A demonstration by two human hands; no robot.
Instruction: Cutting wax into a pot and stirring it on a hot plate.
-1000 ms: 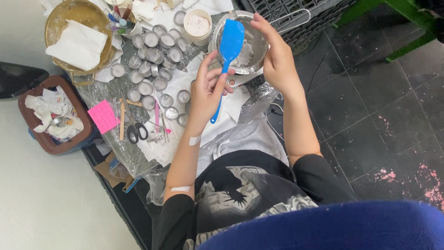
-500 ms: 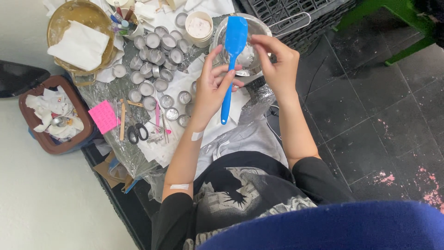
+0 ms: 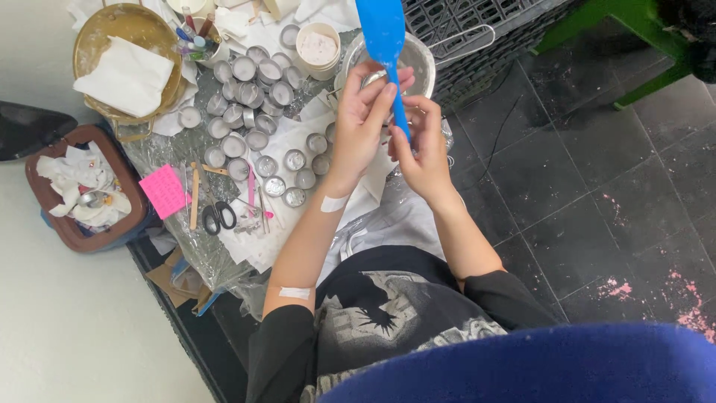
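1. The blue spatula [image 3: 385,45] stands upright, its long axis running twelve to six o'clock, blade at twelve over the metal sieve [image 3: 420,60].
2. Left hand [image 3: 359,123] pinches its handle from nine o'clock.
3. Right hand [image 3: 419,149] pinches the handle's lower end from six o'clock.

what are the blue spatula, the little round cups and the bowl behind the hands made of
Blue spatula: looks like silicone or soft plastic, matte, even colour. Little round cups: thin metal, likely aluminium, with shiny silver rims. Bowl: seems to be steel or similar metal, grey and reflective, though largely hidden by the spatula and hands.
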